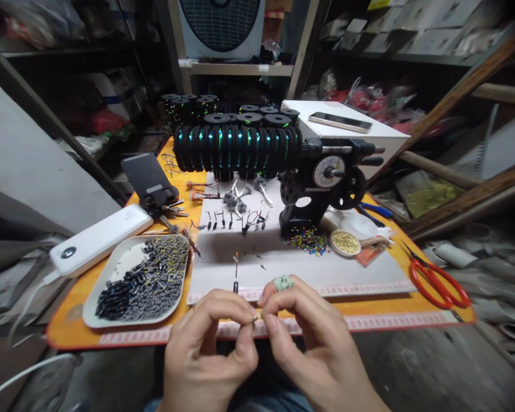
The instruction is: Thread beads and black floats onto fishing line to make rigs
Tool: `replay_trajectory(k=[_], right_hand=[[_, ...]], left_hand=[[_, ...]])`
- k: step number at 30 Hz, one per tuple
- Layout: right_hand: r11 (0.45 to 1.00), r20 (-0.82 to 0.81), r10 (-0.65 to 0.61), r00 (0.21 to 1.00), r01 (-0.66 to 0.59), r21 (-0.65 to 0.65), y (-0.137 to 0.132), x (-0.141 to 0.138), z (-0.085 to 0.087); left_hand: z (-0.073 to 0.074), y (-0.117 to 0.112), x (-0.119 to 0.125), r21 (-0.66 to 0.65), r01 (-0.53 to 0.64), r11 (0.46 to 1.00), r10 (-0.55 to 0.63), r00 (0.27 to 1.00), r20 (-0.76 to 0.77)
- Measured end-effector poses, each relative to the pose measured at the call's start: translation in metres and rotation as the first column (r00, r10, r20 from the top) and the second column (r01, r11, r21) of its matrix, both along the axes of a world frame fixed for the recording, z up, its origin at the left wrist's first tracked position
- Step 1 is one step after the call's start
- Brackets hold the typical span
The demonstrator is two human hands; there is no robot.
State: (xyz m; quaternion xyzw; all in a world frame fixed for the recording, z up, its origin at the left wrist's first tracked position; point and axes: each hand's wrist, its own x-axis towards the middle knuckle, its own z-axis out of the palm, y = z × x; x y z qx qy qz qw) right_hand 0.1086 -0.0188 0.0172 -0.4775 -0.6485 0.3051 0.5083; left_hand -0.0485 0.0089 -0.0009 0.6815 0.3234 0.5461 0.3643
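My left hand (214, 343) and my right hand (311, 337) meet at the table's front edge, fingertips almost touching. Thumb and forefinger of the left pinch a tiny gold-coloured piece (257, 316), too small to name. The right fingers are closed against the same spot, and what they grip is hidden. Green patterned tape (283, 282) wraps a right fingertip. Just beyond the hands, a small black cylinder on a thin line (236, 285) lies on the white board (223, 263). Several similar dark pieces (230, 222) stand in a row farther back.
A white tray (178, 306) of small dark parts sits left, beside a white power bank (98, 240). Behind stands a black winding device (240, 149) with spools. To the right are coloured beads (306, 241), a dish of gold bits (345, 242) and red scissors (438, 283).
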Motion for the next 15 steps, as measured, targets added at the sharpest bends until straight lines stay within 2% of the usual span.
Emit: replay_trajectory(k=[4,10,15], right_hand=[[1.0,0.024,-0.001,1.0,0.0,0.019,0.0002,0.0007,0.0009],[0.999,0.04,0.028,0.999,-0.029,0.016,0.0017,0.0015,0.0051],[1.0,0.072,0.02,0.997,-0.02,0.008,-0.0007,0.0027,0.0072]], left_hand=[[0.0018,-0.0001,-0.0008,0.028,0.008,1.0,-0.008,1.0,0.019],[0.0001,-0.0013,-0.005,-0.032,0.056,0.998,-0.056,0.998,0.001],[0.0005,-0.0002,-0.0072,-0.027,0.058,0.998,-0.058,0.998,-0.03]])
